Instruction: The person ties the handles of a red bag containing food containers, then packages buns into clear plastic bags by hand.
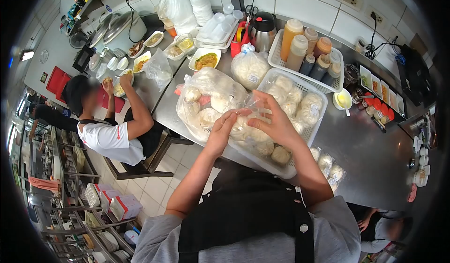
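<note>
My left hand (pixel 221 131) is closed on the edge of a thin clear plastic bag, fingertips pressed together. Opposite it, my right hand (pixel 276 118) has its fingers curved around the same clear plastic (pixel 251 104). Beneath both hands is a white basket (pixel 315 133) with bagged pale round buns (pixel 281 154). On the left, touching the basket, a large clear bag (pixel 190 108) holds more buns and something pink. Another tied bag of small white pieces (pixel 250 68) stands behind. What lies directly under my fingers is partly hidden by the crumpled plastic.
A seated person in a white shirt (pixel 110 136) works at the left counter. Squeeze bottles fill a tray (pixel 276 47) behind the basket. A thermos (pixel 263 32) and a yellow food dish (pixel 205 59) stand behind. Another person (pixel 382 228) is at lower right.
</note>
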{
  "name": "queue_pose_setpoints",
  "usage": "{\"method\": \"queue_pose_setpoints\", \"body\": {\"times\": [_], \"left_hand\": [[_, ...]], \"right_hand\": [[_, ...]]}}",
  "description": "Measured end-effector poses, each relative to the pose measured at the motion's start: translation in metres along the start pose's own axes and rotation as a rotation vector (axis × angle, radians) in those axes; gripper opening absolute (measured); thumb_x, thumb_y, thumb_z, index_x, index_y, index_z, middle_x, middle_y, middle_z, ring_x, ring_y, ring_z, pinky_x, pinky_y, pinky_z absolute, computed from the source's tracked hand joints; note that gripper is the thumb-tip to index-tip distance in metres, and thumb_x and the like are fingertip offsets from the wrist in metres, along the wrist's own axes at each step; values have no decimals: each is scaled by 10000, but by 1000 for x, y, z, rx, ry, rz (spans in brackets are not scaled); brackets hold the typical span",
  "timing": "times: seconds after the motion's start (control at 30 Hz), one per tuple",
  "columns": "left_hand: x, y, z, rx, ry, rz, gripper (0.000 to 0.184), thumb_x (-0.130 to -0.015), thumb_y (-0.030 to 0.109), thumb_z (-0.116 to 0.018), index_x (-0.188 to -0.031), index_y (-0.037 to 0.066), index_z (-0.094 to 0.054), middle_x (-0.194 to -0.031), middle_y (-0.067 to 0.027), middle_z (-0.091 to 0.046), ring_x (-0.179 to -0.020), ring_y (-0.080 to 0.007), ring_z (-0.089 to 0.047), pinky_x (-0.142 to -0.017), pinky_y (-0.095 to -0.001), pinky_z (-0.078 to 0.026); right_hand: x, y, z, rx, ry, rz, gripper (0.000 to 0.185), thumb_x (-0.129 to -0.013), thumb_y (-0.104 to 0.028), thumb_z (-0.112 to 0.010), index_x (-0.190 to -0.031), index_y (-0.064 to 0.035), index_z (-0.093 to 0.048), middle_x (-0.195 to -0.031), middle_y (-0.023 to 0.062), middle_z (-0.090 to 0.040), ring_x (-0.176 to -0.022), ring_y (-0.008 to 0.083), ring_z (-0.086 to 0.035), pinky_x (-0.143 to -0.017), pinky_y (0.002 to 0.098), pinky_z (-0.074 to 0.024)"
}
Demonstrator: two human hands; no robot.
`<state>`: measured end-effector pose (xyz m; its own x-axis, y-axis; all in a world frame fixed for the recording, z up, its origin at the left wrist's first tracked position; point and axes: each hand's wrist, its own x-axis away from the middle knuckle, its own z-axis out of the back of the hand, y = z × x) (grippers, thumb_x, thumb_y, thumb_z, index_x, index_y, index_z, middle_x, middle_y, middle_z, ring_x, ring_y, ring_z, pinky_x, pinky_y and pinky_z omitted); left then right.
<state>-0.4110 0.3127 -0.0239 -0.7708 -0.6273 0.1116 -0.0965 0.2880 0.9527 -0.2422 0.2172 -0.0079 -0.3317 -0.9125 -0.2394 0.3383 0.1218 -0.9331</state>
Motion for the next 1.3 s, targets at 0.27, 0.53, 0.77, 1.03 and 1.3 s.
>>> {"method": "queue_pose_setpoints", "body": {"times": [0.27, 0.53, 0.77, 1.03, 1.3], "left_hand": [[0, -18, 15, 156, -6, -57, 337, -971, 38, -369, -1234, -41, -563, -1276, -153, -593, -1244, -230, -515, -1092, -353, -358], [-6, -18, 14, -203, 131, -136, 303, -978, 104, -516, -1251, -21, -558, -1249, -143, -605, -1100, -184, -598, -943, -314, -471], [-3, -27, -6, 509, -138, -38, 668, -965, 412, -538, -1440, -5, -322, -1413, -214, -460, -1241, -279, -528, -1008, -407, -464], [-5, 4, -9, 317, 153, -127, 359, -1010, 247, -505, -1249, -14, -563, -1213, -141, -640, -1078, -228, -634, -921, -345, -517], [-13, -9, 17, 306, 196, -124, 317, -1029, 211, -472, -1223, -25, -556, -1056, -137, -675, -999, -207, -645, -908, -347, -514]], "right_hand": [[28, 48, -13, -186, -104, -288, 335, -855, -249, -743, -1081, -11, -676, -978, 84, -688, -873, 130, -618, -782, 274, -483], [23, 36, -18, -112, 57, -256, 153, -927, -121, -620, -988, -2, -696, -874, 48, -717, -781, 56, -599, -690, 220, -455], [5, 16, -18, -43, 205, -117, 196, -972, -156, -549, -960, -5, -672, -729, 47, -667, -679, 105, -594, -651, 245, -460], [8, 3, -8, -57, 233, -114, 353, -945, -230, -635, -1224, -34, -545, -1097, 121, -648, -967, 174, -642, -749, 303, -518], [20, 4, -7, -447, 9, -243, 538, -859, -24, -706, -1358, -55, -506, -1192, 89, -604, -1042, 108, -574, -841, 262, -490]]}}
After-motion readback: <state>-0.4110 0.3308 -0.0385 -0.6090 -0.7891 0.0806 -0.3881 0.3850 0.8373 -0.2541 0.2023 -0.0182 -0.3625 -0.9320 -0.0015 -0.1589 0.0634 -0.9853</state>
